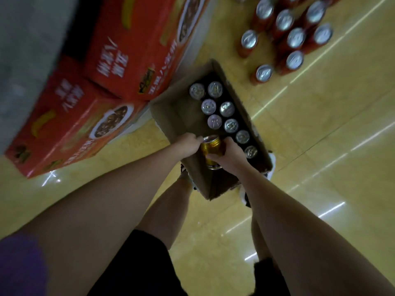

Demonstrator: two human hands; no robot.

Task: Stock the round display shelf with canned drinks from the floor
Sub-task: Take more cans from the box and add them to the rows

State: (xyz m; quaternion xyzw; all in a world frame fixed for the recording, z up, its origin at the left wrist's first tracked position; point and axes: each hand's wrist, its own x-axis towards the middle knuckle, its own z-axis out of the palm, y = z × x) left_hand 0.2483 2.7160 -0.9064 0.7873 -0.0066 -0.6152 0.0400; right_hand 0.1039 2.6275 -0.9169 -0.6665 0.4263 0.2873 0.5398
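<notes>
An open cardboard box (168, 116) lies on the floor between my feet, with several dark cans (214, 121) standing upright along its right side. Above the box's near end both hands meet on one gold can (210, 147). My right hand (232, 155) grips its body from the right, fingers curled round it. My left hand (188, 144) has its fingers curled at the can's top edge from the left. The round display shelf is not clearly in view.
Red printed cartons (132, 48) are stacked at the left on a white round base (139, 120). Several red cans (295, 37) with silver tops stand on the yellow floor at the upper right. My legs and shoes flank the box.
</notes>
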